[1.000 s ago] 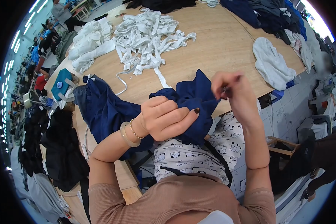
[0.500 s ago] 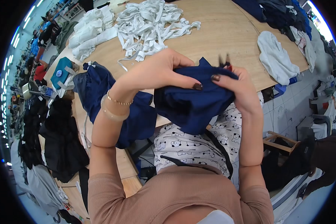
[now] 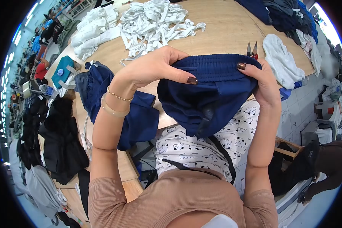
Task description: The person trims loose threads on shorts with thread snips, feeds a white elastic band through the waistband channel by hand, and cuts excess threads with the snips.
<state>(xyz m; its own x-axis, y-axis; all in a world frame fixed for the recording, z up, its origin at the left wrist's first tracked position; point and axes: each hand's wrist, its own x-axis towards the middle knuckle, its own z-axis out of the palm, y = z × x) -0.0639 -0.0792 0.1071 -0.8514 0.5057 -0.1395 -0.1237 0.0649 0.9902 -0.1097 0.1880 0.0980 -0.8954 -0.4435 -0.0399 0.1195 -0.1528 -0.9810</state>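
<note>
A navy blue garment (image 3: 216, 91) with a gathered elastic waistband hangs between my hands, its opening facing me. My left hand (image 3: 159, 70) pinches the waistband's left part, thumb in front. At the right part of the band, my right hand (image 3: 264, 78) grips the fabric with the thumb on top. Small snips with red on them (image 3: 253, 51) stick up from behind my right fingers, blades pointing away. More navy fabric (image 3: 136, 117) lies on the table's edge, left of the held garment and partly behind my left forearm.
White strips (image 3: 152, 24) lie heaped on the wooden table (image 3: 224, 34), beside folded white cloth (image 3: 95, 28). A light grey cloth piece (image 3: 279, 59) is at the right. Black garments (image 3: 62, 140) hang at the left. A person in dark brown (image 3: 332, 163) is at the lower right.
The navy garment has been spread and its waistband stretched wider, showing the gathers. My right hand has moved right; the snips now point up clearly. Earlier, my right hand was off the garment.
</note>
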